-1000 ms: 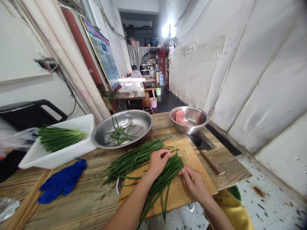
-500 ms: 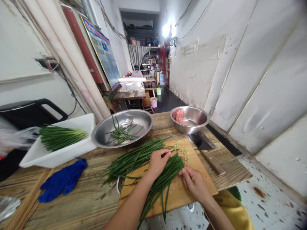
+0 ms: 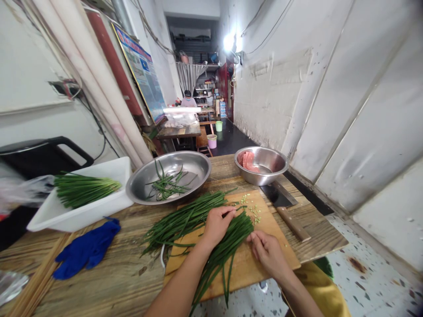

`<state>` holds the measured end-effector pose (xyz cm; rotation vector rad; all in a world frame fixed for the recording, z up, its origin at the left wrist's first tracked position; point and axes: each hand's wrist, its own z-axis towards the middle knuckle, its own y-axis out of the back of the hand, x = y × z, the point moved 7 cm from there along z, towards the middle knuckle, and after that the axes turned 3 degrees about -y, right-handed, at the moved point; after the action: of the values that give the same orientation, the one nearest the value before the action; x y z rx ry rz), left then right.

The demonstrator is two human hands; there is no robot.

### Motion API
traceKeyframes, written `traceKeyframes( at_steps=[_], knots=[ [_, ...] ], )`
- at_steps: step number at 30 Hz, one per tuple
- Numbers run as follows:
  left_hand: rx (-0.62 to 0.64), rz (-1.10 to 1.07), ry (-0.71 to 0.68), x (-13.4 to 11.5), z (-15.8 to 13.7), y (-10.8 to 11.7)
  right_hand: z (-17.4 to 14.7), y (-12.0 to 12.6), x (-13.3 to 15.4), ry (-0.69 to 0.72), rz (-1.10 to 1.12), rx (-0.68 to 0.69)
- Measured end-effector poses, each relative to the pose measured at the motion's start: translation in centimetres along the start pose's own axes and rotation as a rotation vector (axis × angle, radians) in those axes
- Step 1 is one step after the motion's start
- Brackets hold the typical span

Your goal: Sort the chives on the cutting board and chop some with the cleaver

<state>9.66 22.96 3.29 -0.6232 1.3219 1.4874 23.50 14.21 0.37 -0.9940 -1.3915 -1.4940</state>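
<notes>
A bundle of garlic chives (image 3: pixel 231 244) lies across the wooden cutting board (image 3: pixel 276 246), its cut ends toward the right. My left hand (image 3: pixel 218 225) is closed at the bundle's upper side, thumb and fingertips pinched together around chives. At the right end, my right hand (image 3: pixel 268 252) has its fingers pinched at the edge of the same bundle; the fingertips partly cover what they grip. A second pile of chives (image 3: pixel 190 213) rests beyond my left hand, partly off the board. Small chopped bits (image 3: pixel 254 213) are scattered near the board's far right corner.
A cleaver (image 3: pixel 286 209) lies right of the board, near a steel bowl (image 3: pixel 264 177) with pink meat slices. A larger steel basin (image 3: pixel 201 171) holds loose chives. Left are a white tub (image 3: pixel 82 212) with more chives, a blue glove (image 3: pixel 87 251) and wooden sticks (image 3: pixel 41 275).
</notes>
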Motion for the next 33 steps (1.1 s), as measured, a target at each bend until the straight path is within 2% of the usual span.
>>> traceKeyframes(
  at_steps=[7,13,15,20,26,33],
  knots=[
    [0.016,0.031,-0.073,-0.3,0.0,0.0,0.1,0.0,0.1,-0.007,-0.008,0.014],
    [0.164,-0.012,-0.144,-1.4,-0.2,-0.3,-0.1,0.1,0.3,0.006,-0.024,-0.007],
    [0.189,-0.038,-0.110,-1.7,-0.2,-0.2,-0.1,0.1,0.4,0.008,-0.026,-0.016],
    [0.118,-0.072,0.039,-1.5,-0.1,0.3,-0.1,0.1,0.3,0.019,-0.023,-0.037],
    [0.194,-0.248,0.218,-0.1,-0.7,-1.0,0.0,0.0,0.3,0.012,0.008,-0.022],
    [0.164,-0.361,0.239,0.1,-0.7,-1.7,0.0,-0.1,0.7,-0.012,0.009,-0.003]
  ],
)
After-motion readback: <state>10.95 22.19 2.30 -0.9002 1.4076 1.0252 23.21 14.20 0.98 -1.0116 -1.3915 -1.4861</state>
